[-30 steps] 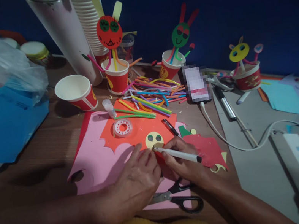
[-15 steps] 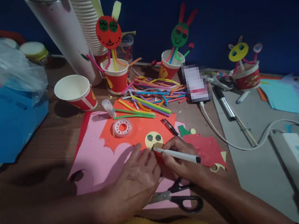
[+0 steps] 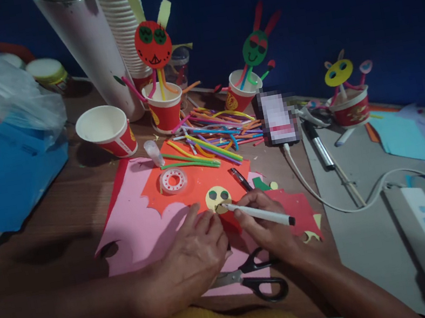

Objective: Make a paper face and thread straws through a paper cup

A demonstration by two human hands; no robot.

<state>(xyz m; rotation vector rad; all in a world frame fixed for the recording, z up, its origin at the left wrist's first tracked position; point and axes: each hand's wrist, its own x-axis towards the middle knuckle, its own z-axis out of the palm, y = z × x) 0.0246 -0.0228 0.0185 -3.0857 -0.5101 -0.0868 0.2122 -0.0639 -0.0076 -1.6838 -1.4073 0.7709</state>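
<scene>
Head view: right hand (image 3: pixel 264 227) pinches slim marker (image 3: pixel 265 212) at thin yellow disc (image 3: pixel 218 199); left hand (image 3: pixel 196 252) lies flat.

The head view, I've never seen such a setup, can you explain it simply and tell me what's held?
No machine here: a person works bare-handed. One camera, worn on the head, looks forward and down. The right hand holds a white marker, its tip at a pale yellow disc bearing two dark green eyes. The left hand lies palm-down close beside the disc. An orange sheet and a pink sheet lie on the table, with scissors, a tape roll, colourful sticks and red paper cups.
</scene>
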